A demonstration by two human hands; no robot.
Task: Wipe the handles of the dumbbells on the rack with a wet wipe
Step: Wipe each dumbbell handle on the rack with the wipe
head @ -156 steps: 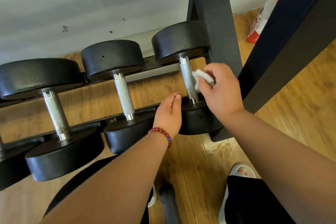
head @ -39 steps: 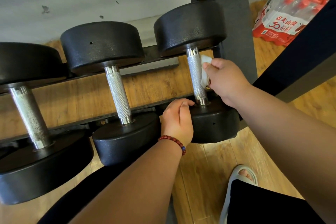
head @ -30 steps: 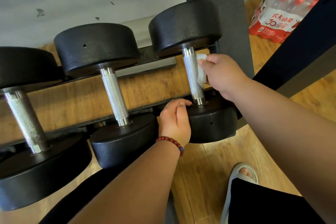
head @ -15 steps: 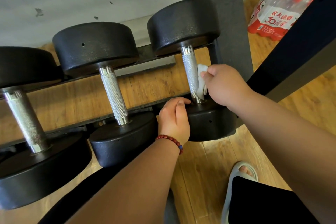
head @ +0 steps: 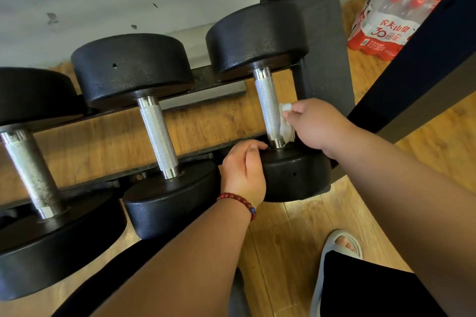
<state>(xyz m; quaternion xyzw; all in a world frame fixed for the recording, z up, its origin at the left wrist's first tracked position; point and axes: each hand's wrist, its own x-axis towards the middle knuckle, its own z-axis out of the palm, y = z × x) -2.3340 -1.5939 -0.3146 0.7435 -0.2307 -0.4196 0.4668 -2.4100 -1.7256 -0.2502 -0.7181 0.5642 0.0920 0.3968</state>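
Right grip [head: 316, 123] is pinching the wet wipe [head: 286, 126], pressing it against the lower handle [head: 269, 108] of the rightmost dumbbell on the rack [head: 324, 46]. Left grip [head: 243, 172] is curling over its near head [head: 296, 175]. Probably mid-task: the middle handle [head: 157, 134] and far-left handle [head: 31, 170] are waiting, and I cannot tell if either is wiped.
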